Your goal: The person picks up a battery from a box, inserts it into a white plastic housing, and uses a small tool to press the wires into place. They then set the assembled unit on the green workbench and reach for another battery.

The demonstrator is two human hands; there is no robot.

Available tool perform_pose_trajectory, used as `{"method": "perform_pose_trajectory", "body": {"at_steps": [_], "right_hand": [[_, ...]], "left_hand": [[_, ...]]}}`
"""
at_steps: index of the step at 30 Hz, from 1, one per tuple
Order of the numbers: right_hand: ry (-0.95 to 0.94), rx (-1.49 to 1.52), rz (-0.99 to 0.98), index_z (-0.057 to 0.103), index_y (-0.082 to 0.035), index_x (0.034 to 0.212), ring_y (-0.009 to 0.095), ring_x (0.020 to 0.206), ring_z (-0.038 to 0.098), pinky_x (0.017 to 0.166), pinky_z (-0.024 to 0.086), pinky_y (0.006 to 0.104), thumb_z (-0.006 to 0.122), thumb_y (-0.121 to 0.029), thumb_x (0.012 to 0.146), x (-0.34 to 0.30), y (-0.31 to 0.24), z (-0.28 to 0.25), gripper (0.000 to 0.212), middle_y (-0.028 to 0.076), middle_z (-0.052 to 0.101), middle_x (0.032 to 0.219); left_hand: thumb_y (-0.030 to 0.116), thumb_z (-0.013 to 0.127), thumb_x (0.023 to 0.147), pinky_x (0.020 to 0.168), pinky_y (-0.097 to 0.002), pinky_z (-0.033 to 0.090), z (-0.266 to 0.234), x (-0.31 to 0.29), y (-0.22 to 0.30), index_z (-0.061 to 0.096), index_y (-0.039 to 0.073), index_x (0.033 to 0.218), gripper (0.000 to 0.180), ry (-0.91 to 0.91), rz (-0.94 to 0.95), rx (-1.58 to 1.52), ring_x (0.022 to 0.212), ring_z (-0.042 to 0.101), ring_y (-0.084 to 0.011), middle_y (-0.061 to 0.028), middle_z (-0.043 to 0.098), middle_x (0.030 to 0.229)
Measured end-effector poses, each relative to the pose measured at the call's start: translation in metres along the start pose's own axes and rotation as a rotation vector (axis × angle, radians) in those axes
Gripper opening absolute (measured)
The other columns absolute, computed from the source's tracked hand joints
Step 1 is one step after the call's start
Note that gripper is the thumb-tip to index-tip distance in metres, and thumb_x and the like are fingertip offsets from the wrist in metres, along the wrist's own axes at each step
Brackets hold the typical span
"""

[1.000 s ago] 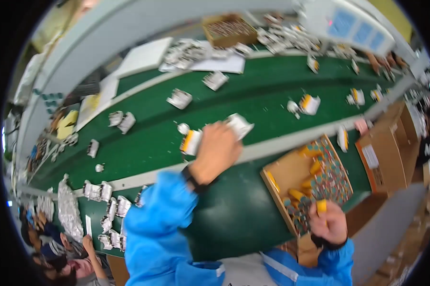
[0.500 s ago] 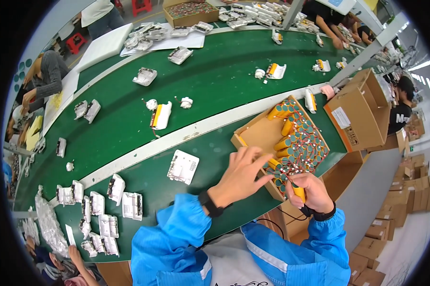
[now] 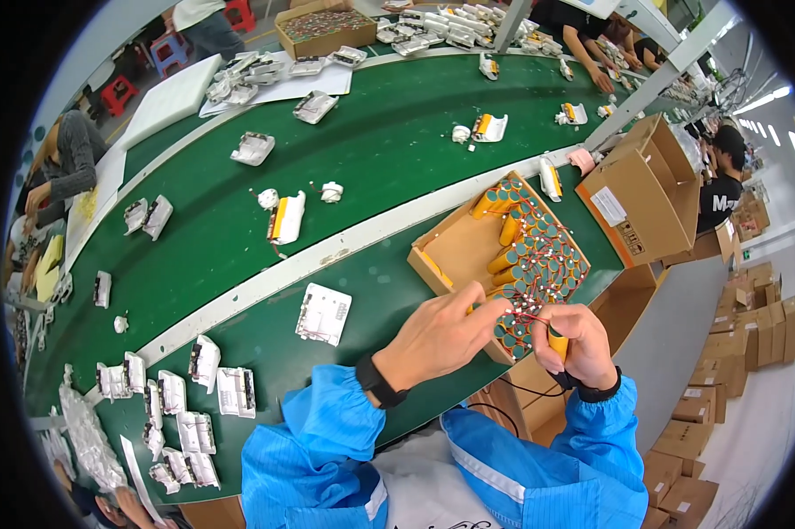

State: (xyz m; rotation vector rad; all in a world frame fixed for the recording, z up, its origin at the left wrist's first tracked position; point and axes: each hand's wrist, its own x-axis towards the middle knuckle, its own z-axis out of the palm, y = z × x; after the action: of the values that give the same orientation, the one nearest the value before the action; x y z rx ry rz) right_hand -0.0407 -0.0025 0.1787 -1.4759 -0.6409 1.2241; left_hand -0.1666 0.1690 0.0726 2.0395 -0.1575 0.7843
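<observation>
My right hand [image 3: 582, 346] is closed round a yellow cylindrical battery [image 3: 557, 342] near the front corner of an open cardboard box [image 3: 457, 247]. Red and dark wires stretch from that battery's top toward my left hand [image 3: 437, 342]. The left thumb and forefinger are pinched together on the wires, above the box's near edge. Inside the box, many yellow batteries with green ends [image 3: 538, 242] stand or lean, their wires tangled on top. A white plastic housing [image 3: 324, 314] lies on the green table, left of the box.
Several white housings [image 3: 197, 432] cluster at the lower left beside a clear plastic bag [image 3: 91, 432]. Across a pale divider [image 3: 327, 251], the green belt [image 3: 371, 159] carries scattered housings and small round parts. An open carton [image 3: 640, 198] stands right of the battery box. Other people work around the line.
My left hand's spread fingers have closed into a pinch at the wires. The right hand still grips the battery, now slightly higher. The whole view has shifted a little.
</observation>
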Motion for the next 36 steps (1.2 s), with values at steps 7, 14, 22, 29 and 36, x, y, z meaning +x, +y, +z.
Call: {"method": "perform_pose_trajectory", "body": {"at_steps": [7, 14, 22, 29, 36], "right_hand": [[-0.090, -0.121, 0.044, 0.061, 0.004, 0.088, 0.011, 0.049, 0.048, 0.049, 0.037, 0.0245, 0.043, -0.015, 0.093, 0.033, 0.007, 0.042, 0.027, 0.005, 0.053, 0.055], [-0.042, -0.580, -0.198, 0.062, 0.002, 0.089, 0.017, 0.053, 0.059, 0.051, 0.045, 0.0299, 0.053, -0.008, 0.092, 0.049, 0.026, 0.083, 0.014, 0.008, 0.059, 0.060], [0.188, -0.979, -0.500, 0.064, 0.000, 0.090, 0.030, 0.057, 0.066, 0.051, 0.050, 0.0363, 0.067, -0.008, 0.085, 0.055, 0.034, 0.106, 0.010, 0.017, 0.063, 0.065], [0.175, -0.828, -0.435, 0.064, -0.001, 0.093, 0.014, 0.053, 0.054, 0.051, 0.042, 0.0280, 0.061, -0.011, 0.095, 0.057, 0.036, 0.114, 0.011, 0.007, 0.058, 0.063], [-0.169, -0.371, 0.123, 0.056, -0.004, 0.105, 0.008, 0.065, 0.050, 0.059, 0.042, 0.0238, 0.049, -0.022, 0.107, 0.049, 0.070, 0.124, 0.019, 0.003, 0.060, 0.078]], "left_hand": [[0.006, 0.067, 0.090, 0.057, -0.0396, 0.050, -0.046, -0.033, 0.025, 0.061, 0.002, 0.096, 0.009, 0.022, -0.071, 0.245, 0.065, 0.060, -0.0298, -0.0100, 0.055, 0.087], [0.006, 0.066, 0.091, 0.063, -0.0375, 0.048, -0.060, -0.062, 0.040, 0.061, 0.001, 0.091, 0.007, 0.089, -0.161, 0.252, 0.069, 0.061, -0.0308, -0.0115, 0.059, 0.085], [0.007, 0.065, 0.090, 0.066, -0.0375, 0.046, -0.082, -0.085, 0.045, 0.063, 0.002, 0.095, 0.007, 0.027, -0.269, 0.236, 0.071, 0.062, -0.0289, -0.0119, 0.068, 0.096], [0.011, 0.058, 0.094, 0.067, -0.0466, 0.049, -0.114, -0.107, 0.045, 0.063, 0.003, 0.095, 0.009, -0.050, -0.469, 0.369, 0.076, 0.064, -0.0364, -0.0162, 0.068, 0.089], [0.011, 0.052, 0.096, 0.071, -0.0526, 0.051, -0.193, -0.172, -0.046, 0.060, -0.003, 0.091, 0.016, 0.061, -0.975, 0.680, 0.084, 0.063, -0.0470, -0.0248, 0.065, 0.092]]}}
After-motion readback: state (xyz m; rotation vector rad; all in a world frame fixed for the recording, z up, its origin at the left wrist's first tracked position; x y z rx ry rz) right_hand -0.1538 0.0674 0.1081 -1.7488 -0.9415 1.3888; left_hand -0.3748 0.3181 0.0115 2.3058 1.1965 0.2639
